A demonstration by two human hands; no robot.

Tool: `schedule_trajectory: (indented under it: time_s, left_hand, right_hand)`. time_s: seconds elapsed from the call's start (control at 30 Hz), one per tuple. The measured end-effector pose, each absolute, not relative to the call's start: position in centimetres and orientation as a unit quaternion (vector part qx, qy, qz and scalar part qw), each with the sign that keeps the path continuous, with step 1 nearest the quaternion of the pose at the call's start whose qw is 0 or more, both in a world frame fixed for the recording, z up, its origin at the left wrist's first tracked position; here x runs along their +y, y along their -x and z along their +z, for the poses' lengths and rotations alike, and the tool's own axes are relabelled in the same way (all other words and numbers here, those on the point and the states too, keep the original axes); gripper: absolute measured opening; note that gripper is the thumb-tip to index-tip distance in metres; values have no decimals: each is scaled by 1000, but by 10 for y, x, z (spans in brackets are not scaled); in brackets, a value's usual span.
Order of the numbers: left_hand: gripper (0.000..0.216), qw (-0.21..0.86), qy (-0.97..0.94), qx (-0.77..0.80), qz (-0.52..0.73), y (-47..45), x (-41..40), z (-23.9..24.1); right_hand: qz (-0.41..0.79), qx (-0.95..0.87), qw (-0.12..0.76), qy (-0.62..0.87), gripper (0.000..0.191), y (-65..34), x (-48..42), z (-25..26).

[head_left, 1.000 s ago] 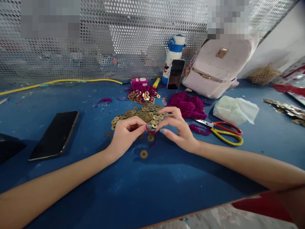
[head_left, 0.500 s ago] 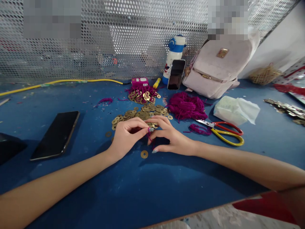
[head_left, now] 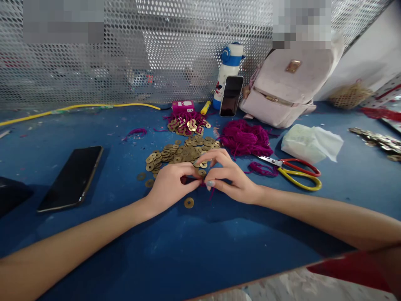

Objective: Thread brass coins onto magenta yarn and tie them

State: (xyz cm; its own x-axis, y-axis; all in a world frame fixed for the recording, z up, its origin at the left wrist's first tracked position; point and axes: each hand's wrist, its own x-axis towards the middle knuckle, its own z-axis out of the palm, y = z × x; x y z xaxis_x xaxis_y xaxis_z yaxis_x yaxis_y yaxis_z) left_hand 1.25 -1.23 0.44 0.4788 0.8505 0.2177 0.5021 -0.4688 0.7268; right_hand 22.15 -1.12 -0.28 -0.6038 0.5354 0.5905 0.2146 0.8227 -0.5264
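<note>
My left hand (head_left: 173,183) and my right hand (head_left: 226,175) meet over the blue table, fingertips closed on a short purple thread (head_left: 212,193) whose loose end hangs below my right fingers. Most of the thread is hidden by the fingers. Just beyond them spreads a pile of brass coins (head_left: 171,151) with holes in the middle. One single coin (head_left: 189,203) lies flat on the table, nearer to me than my left fingertips. To the right of the pile sits a tangled heap of purple thread (head_left: 246,139).
Scissors (head_left: 294,169) with red and yellow handles lie right of my right hand, near a white tissue pack (head_left: 308,143). Behind stand a bottle (head_left: 226,75), an upright phone (head_left: 232,96) and a pale backpack (head_left: 282,92). Another phone (head_left: 72,177) lies at left.
My right hand's fingers have drawn in from a spread pose and now pinch at the thread by my left fingertips. The thread's end has swung to the right.
</note>
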Motion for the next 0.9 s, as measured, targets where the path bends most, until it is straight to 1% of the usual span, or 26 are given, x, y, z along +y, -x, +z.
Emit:
schedule_trajectory:
  time_s: [0.1,0.23,0.33,0.53,0.73,0.9]
  left_hand:
    - [11,293,-816,410,282,-13,-13,5]
    - [13,321,-788,401,339,-12,-10,4]
    - [15,324,-781,400,353,-11,-8,4]
    - [14,324,-781,393,362,-11,-9,5]
    - [13,336,-768,400,371,-11,-8,3]
    - [13,344,-761,403,374,-11,-9,4]
  right_hand:
    - [247,-828,424,272,26,-222,-8,-4]
    - [309,-758,468,334,31,-223,-3,-7]
    - [341,-721,491,350,32,-223,1,-10]
    - [357,-711,492,353,29,-223,3,-12]
    - [357,-718,489,344,30,-224,-1,-8]
    - [355,-726,493,321,45,-224,-3,-6]
